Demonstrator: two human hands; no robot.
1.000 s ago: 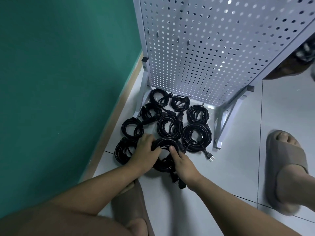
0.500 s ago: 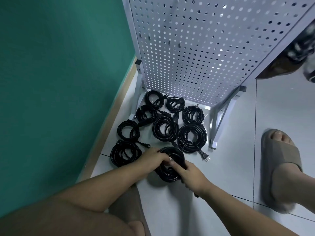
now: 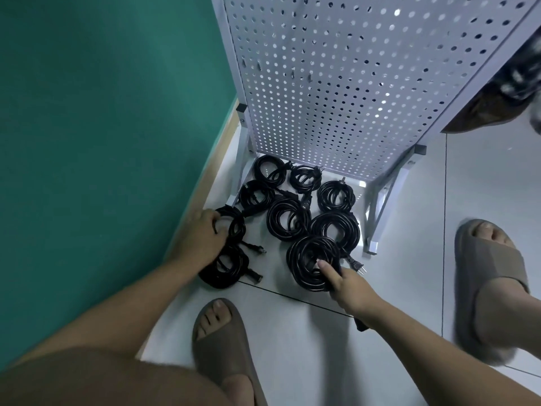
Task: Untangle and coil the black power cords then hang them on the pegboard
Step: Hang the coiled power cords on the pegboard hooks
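The cords lie in a tight pocket of white floor [image 3: 409, 288]. A green wall [image 3: 102, 142] and its wooden skirting [image 3: 205, 183] close off 9 o'clock. The white pegboard [image 3: 351, 83] stands over 12 o'clock. Its right leg [image 3: 373, 227] comes down at 3 o'clock, just beside the coils. Open tile lies from 4 to 6 o'clock, between 2 tan slippers: the left slipper [image 3: 222, 353] at 7 o'clock and the right slipper [image 3: 491, 276] at 4 o'clock.

9 black coils sit on the floor, packed close and partly under the board's lower edge. All are wound into round loops and several touch. A 2-pronged plug [image 3: 357, 266] pokes out at 3 o'clock of the front coil [image 3: 310, 268].

The left hand [image 3: 202, 238] reaches to 9 o'clock of the group. Its fingers are curled round the strands of the left coil [image 3: 237, 227], clenching them. Another coil [image 3: 224, 269] lies just below, half under that wrist.

The right hand [image 3: 348, 284] comes in from 5 o'clock and grasps the near rim of the front coil. Its forefinger lies straight across the top strands, and the other fingers are tucked at the rim.
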